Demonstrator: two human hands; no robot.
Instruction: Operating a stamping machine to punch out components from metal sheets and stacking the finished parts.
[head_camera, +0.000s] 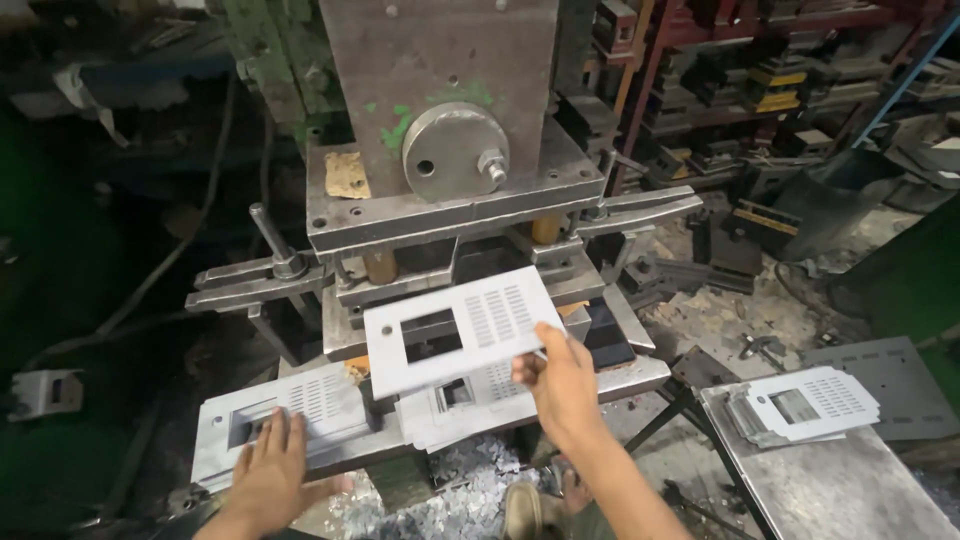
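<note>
- Far left, mid-height of frame: small grey metal bracket lying on the dark floor, well apart from the work.
- Lower left: left hand lies flat, fingers spread and open, palm down on a grey sheet-metal panel with a rectangular window and slotted vents. It grips nothing. This panel rests on the press bed at the left front of the machine.
- Centre: large steel stamping press fills the upper middle; a round steel disc with a bolt sits on its front face. Clamp bars stick out to left and right of the die block.
- Centre, just below the die: second grey perforated sheet-metal panel with a rectangular cut-out, held tilted in the air in front of the die opening. Right hand is closed on its lower right edge, thumb on top, fingers beneath.
- Beneath that panel: further like panels lie stacked on the bed.
- Bottom centre: pile of small grey metal offcuts on the floor.
- Lower right: steel desk carrying a stack of finished perforated panels near its upper edge.
- Upper right: red shelving loaded with dark metal blocks.
</note>
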